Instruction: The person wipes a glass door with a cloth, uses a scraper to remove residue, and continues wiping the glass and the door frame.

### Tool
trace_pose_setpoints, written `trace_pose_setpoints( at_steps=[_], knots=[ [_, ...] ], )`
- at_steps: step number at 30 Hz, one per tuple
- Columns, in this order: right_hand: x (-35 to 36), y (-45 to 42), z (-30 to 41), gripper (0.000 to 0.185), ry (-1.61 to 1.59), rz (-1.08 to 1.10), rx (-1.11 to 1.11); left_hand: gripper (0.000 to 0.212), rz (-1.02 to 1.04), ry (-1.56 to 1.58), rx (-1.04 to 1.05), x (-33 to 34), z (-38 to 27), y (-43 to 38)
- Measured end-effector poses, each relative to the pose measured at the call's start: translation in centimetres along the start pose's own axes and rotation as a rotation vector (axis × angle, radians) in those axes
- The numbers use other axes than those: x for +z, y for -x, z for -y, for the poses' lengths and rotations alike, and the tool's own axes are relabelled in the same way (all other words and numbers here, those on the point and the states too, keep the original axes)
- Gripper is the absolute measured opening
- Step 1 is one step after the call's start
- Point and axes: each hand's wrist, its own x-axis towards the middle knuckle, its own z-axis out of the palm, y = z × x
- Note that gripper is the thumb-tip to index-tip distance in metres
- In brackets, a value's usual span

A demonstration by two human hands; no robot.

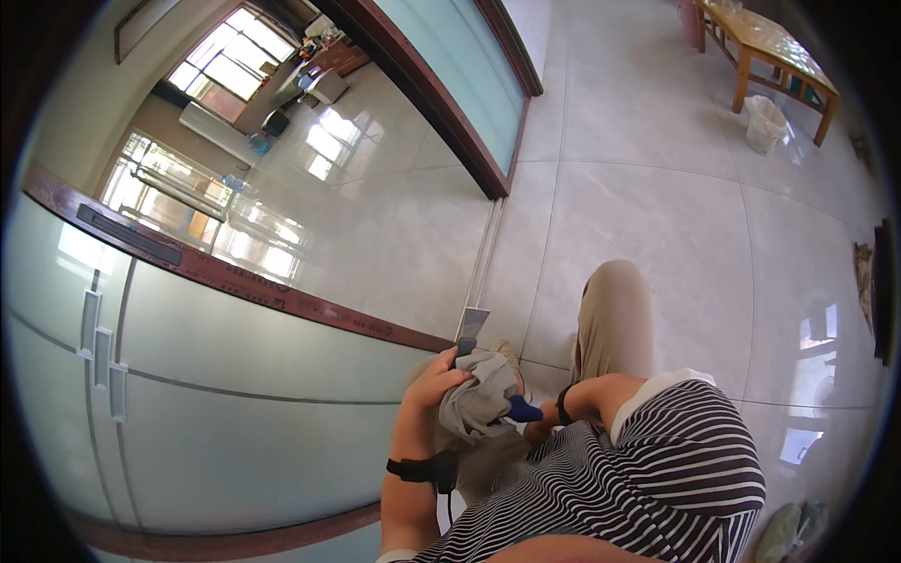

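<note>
My left hand [438,380] is closed around a crumpled grey cloth [479,397] and the dark handle of a flat-bladed tool [476,325], which looks like a scraper. The blade lies over the floor track [486,253] by the end of the sliding door's dark red frame [338,315]. A dark blue piece [524,409], perhaps fabric, sticks out from the cloth's right side. My right hand [538,431] is beside that blue piece, low by my body. Its fingers are mostly hidden, so its grip is unclear.
Frosted glass door panels [246,436] stand close on the left, another panel [457,63] at the top. A wooden table [767,42] and a lined waste bin [766,125] stand at the upper right. Green objects [780,533] lie at the lower right. Glossy tiles [647,211] cover the floor.
</note>
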Motion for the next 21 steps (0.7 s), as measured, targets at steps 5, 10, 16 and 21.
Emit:
trace_pose_setpoints(
  at_steps=[5,10,16,21],
  knots=[
    [0.2,1.7,-2.5,0.045,-0.072,-0.006,-0.099,0.052,0.159,0.188,0.005,3.0,-3.2,-6.8],
    [0.5,2.3,-3.3,0.043,-0.172,0.012,-0.179,0.054,0.503,0.147,0.155,4.1,-3.7,-14.8],
    [-0.3,4.5,-3.0,0.042,-0.437,0.008,-0.315,0.050,0.573,-0.054,0.198,6.9,-2.3,-18.0],
    [-4.4,7.9,-3.7,0.041,-0.600,0.040,-0.365,0.049,0.517,-0.029,0.236,6.2,-3.7,-17.4]
  ],
)
